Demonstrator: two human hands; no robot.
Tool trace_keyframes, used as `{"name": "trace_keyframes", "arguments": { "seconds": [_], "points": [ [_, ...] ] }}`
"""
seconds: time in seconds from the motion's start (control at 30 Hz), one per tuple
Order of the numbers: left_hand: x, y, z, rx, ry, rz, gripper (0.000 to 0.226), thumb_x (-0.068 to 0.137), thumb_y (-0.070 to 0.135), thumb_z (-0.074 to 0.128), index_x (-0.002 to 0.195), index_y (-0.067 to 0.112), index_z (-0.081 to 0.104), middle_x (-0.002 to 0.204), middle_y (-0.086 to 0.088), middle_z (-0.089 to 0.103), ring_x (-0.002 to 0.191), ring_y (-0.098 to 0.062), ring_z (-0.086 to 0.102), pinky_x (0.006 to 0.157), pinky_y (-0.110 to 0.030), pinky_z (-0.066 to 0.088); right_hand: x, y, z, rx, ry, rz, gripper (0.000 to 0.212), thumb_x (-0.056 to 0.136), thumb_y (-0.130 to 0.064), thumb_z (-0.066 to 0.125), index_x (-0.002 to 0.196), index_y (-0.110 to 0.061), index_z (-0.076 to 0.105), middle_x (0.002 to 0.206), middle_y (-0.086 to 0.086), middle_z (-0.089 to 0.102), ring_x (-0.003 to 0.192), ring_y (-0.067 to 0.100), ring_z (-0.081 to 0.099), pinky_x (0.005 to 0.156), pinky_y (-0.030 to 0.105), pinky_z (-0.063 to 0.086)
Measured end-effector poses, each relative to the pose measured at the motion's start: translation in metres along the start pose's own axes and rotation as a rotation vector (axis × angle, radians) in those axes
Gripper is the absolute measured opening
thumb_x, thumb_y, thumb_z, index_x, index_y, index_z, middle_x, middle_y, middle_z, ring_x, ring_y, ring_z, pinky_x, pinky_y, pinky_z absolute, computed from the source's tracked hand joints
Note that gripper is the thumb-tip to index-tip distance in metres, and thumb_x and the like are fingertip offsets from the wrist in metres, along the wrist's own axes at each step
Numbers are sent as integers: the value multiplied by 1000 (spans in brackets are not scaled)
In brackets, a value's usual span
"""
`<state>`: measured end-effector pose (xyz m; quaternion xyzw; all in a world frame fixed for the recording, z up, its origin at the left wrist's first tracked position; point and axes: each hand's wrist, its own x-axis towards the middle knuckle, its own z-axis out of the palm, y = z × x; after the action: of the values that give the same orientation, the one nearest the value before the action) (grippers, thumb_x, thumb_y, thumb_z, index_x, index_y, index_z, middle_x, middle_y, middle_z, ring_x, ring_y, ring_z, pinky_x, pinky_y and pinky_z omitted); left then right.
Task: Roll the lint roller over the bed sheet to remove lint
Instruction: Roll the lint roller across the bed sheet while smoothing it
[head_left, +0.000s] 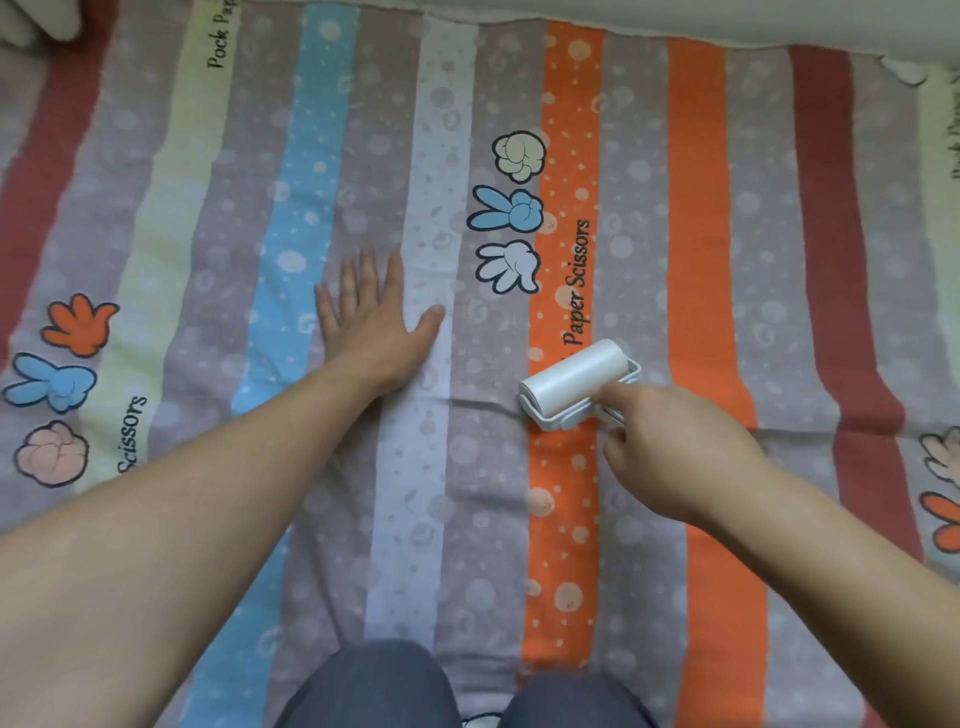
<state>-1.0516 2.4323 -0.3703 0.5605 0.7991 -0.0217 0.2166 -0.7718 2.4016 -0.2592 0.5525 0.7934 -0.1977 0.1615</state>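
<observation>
A striped bed sheet (696, 218) with cartoon hand prints fills the view. A white lint roller (574, 378) lies on its orange stripe, right of centre, with the roll touching the fabric. My right hand (670, 452) grips the roller's handle from behind, its index finger stretched along the frame. My left hand (371, 317) presses flat on the sheet to the left of the roller, fingers straight and spread, about a hand's width from it. The handle itself is hidden under my right hand.
My knees (374, 686) in grey trousers rest on the sheet at the bottom centre. The sheet's far edge (571, 23) runs along the top against a pale surface. A small fold in the fabric runs sideways just left of the roller.
</observation>
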Motion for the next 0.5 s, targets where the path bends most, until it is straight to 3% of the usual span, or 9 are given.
{"name": "trace_keyframes", "arguments": {
  "seconds": [0.2, 0.37, 0.5],
  "points": [
    [-10, 6, -11, -14, -54, -55, 89, 95, 73, 34, 162, 28, -4, 168, 1, -19, 154, -22, -20, 122, -52, -13, -18, 14, -17, -17, -74, -29, 32, 92, -29, 41, 122, -32, 51, 109, 4, 63, 96, 28, 61, 64, 32, 41],
    [-30, 17, -27, -47, -116, -150, 81, 99, 57, 45, 162, 24, 6, 170, -5, -8, 156, -24, -10, 125, -51, -1, -28, 25, -52, 31, -115, -36, 35, 92, -32, 40, 126, -34, 49, 110, 1, 62, 98, 26, 60, 66, 33, 43],
    [-37, 11, -38, 4, -171, -144, 74, 100, 51, 44, 162, 28, 9, 170, -6, -6, 156, -26, -8, 125, -52, 1, -21, 23, -78, 48, -150, -63, 35, 90, -30, 41, 124, -35, 50, 107, 1, 61, 93, 27, 58, 65, 32, 42]
  ]
}}
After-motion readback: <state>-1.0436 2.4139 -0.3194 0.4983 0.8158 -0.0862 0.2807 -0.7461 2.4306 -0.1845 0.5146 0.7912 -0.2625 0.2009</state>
